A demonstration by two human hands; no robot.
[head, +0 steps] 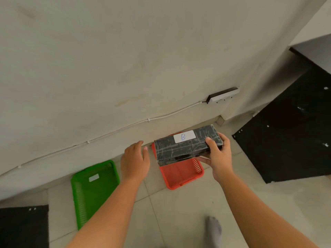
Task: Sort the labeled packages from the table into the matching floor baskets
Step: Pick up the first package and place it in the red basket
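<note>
A black taped package (186, 145) with a white label marked "B" hangs in the air above the orange floor basket (180, 174). My right hand (217, 154) grips its right end, thumb on top. My left hand (136, 160) is open just left of the package, fingers apart and not touching it. A green basket (93, 192) with a white label inside lies on the tiles to the left, partly behind my left forearm. The orange basket's far part is hidden under the package.
Both baskets stand against a pale wall with a white cable and a wall box (223, 95). A black table surface (293, 133) is at the right, another black surface (23, 226) at the lower left. A grey-socked foot (214, 230) is on the tiles.
</note>
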